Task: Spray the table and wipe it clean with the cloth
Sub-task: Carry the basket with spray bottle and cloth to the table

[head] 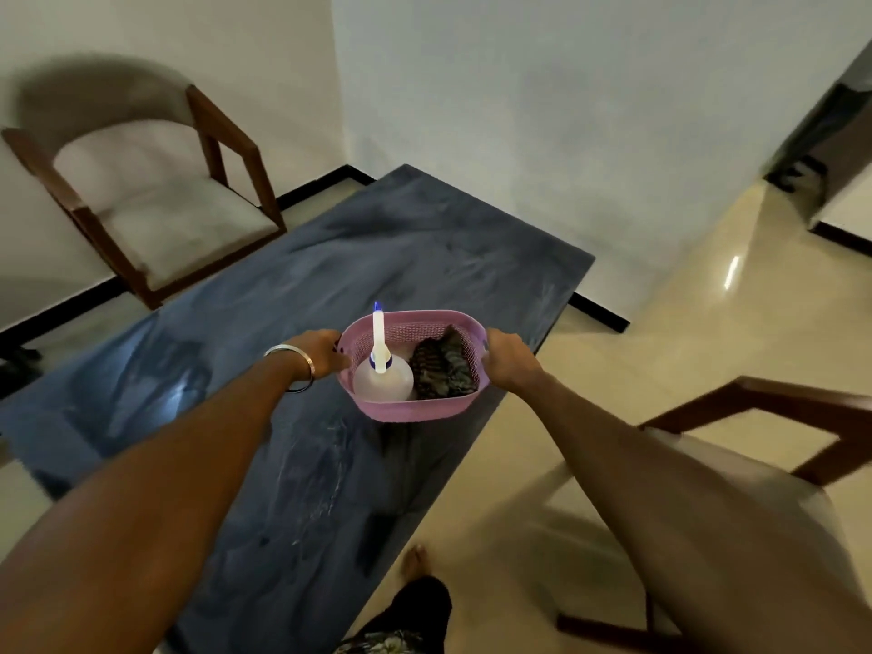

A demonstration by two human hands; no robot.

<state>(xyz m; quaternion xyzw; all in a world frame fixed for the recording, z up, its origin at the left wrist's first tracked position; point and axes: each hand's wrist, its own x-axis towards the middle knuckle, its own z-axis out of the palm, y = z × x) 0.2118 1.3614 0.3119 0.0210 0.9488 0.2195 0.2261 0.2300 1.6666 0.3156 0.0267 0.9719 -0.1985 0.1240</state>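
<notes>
Both arms reach out from the bottom of the frame to a pink basket (410,410) in the middle. The left hand (321,354) grips the basket's left end w/ fingers curled round the rim, and the right hand (512,361) grips the right end the same way. A silver bangle (302,358) sits on the left wrist.

Inside the basket, on the left side, stands a clear spray bottle (383,382) w/ a white top & a blue tip, upright. Right beside it, on the right side, lies a dark patterned cloth (443,370), bunched up. The two look like they touch.

The basket is over the right part of a big dark blue table (236,332), near its right edge. Can't tell if it rests on the top or is just above it. The table top is shiny w/ streaks & a bright glare spot at the left.

One chair (155,200) w/ a brown wood frame & pale seat is at the upper left, behind the table. Another chair (774,460) is at the lower right, beside the right arm. The floor (660,332) is pale & glossy. A bare foot (415,561) shows at the bottom center, next to the table edge.
</notes>
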